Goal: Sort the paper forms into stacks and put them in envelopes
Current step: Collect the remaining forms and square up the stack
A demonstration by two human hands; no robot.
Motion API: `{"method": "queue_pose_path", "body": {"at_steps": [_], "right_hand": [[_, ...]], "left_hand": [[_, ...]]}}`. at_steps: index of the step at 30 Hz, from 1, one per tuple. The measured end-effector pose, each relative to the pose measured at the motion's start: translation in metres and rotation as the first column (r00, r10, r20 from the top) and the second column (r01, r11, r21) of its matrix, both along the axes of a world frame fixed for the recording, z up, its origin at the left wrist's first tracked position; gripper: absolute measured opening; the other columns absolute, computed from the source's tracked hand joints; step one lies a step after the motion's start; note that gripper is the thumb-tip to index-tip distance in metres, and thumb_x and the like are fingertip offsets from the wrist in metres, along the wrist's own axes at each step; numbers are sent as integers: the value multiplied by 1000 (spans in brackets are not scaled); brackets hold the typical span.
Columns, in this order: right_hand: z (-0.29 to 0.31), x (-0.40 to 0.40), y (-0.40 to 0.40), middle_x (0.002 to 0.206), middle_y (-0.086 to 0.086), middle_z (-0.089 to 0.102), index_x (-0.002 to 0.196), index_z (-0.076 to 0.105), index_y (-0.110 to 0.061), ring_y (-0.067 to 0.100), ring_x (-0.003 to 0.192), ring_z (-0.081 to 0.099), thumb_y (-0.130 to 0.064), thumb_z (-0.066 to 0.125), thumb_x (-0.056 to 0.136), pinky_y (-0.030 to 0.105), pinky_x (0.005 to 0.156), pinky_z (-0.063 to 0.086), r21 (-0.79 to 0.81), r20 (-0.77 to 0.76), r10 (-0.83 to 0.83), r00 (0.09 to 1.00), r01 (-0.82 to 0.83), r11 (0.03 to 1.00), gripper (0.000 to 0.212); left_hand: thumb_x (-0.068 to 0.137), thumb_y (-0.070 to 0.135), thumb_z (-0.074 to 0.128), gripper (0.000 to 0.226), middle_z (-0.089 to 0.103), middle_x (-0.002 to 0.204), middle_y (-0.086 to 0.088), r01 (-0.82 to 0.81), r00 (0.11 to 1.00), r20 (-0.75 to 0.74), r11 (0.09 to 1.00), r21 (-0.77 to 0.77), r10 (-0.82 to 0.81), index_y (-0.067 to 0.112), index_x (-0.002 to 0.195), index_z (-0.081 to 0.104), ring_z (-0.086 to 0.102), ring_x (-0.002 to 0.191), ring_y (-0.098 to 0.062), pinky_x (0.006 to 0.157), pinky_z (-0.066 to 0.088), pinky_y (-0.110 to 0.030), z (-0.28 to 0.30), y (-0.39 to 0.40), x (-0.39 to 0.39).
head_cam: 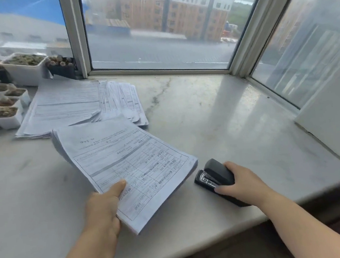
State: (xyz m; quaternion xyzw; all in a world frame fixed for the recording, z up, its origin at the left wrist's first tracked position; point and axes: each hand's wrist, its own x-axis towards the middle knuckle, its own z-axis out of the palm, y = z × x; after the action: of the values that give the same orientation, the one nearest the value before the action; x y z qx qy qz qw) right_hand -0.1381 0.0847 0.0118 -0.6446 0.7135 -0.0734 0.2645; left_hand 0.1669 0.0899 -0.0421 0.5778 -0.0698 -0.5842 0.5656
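While the left hand [102, 208] pinches one corner of the form stack [127, 167] lifted off the tabletop [216, 113] and the right hand [241, 181] grips the stapler [216, 175], loose sheets could fan or slip before stapling.

On the pale stone bench [215, 111], the left hand [103, 208] holds a stack of white printed paper forms [126, 163] while the right hand [241, 181] grips a black stapler [216, 174].

A single head-worn wide-angle camera is looking forward and down from close above the surface [205, 114], taking in both forearms at the frame's bottom and facing the windows [153, 31] across the top.
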Motion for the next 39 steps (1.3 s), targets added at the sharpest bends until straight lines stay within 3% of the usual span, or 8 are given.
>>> {"method": "queue_pose_path", "body": {"at_steps": [8, 12, 15, 17, 19, 22, 31, 39], "right_hand": [[5, 19, -2, 81, -5, 66, 91, 62, -22, 12, 73, 62, -14, 79, 73, 16, 61, 45, 66, 116, 15, 993, -23, 998, 26], [10, 22, 8, 97, -12, 68, 100, 62, -29, 9, 87, 65, -24, 81, 65, 18, 68, 47, 79, 172, -68, 983, 55, 995, 40], [15, 32, 34, 99, -16, 61, 98, 59, -31, 5, 93, 56, -20, 77, 78, 21, 72, 40, -331, 67, -175, 982, 187, 925, 28], [9, 45, 58, 75, -6, 65, 75, 63, -24, 15, 76, 59, -16, 70, 86, 29, 67, 42, -454, 280, -286, 917, 388, 802, 16], [-6, 64, 74, 63, 3, 67, 66, 67, -17, 20, 64, 59, -10, 64, 90, 30, 61, 45, -249, 498, -326, 803, 493, 833, 25], [-27, 89, 76, 74, 5, 72, 96, 68, -33, 12, 60, 63, -5, 55, 95, 22, 58, 49, 17, 550, -311, 775, 362, 932, 31], [-39, 100, 56, 70, 0, 60, 134, 54, -32, 9, 49, 55, -9, 39, 98, 21, 53, 50, 54, 339, -256, 905, 253, 966, 46], [-30, 105, 50, 135, 11, 57, 154, 23, -24, 27, 117, 57, -13, 36, 100, 31, 97, 43, 39, 4, -103, 995, 103, 994, 56]], "left_hand": [[80, 2, 73, 16, 67, 84, -5, -125, 992, -6, 990, 58, 126, 10, 87, 61, 65, 74, -23, 76, 54, -39, -5, 3, -38], [82, 4, 68, 12, 63, 76, 3, -76, 976, 206, 997, 31, 68, 13, 86, 61, 62, 70, -17, 72, 49, -30, -4, 6, -47], [83, 5, 66, 12, 62, 76, 5, -41, 954, 299, 999, 18, 34, 15, 88, 62, 63, 76, -21, 73, 48, -29, -4, 9, -50], [83, 5, 66, 12, 62, 77, 4, -41, 949, 315, 999, 20, 33, 14, 90, 63, 63, 77, -22, 72, 47, -28, -3, 11, -49], [84, 5, 66, 11, 62, 79, 2, -41, 951, 307, 999, 26, 31, 14, 89, 62, 62, 77, -22, 72, 47, -28, -2, 12, -48], [85, 6, 65, 10, 63, 83, 0, -33, 943, 331, 999, 31, 21, 13, 91, 62, 61, 78, -21, 72, 46, -28, -1, 15, -49], [84, 9, 65, 11, 61, 77, 5, -34, 932, 363, 998, 49, 14, 16, 80, 58, 62, 79, -23, 73, 47, -29, -2, 29, -49], [84, 7, 66, 19, 58, 74, 10, -132, 947, 299, 991, 28, 117, 18, 74, 55, 57, 66, -7, 62, 42, -22, 6, 41, -55]]}}
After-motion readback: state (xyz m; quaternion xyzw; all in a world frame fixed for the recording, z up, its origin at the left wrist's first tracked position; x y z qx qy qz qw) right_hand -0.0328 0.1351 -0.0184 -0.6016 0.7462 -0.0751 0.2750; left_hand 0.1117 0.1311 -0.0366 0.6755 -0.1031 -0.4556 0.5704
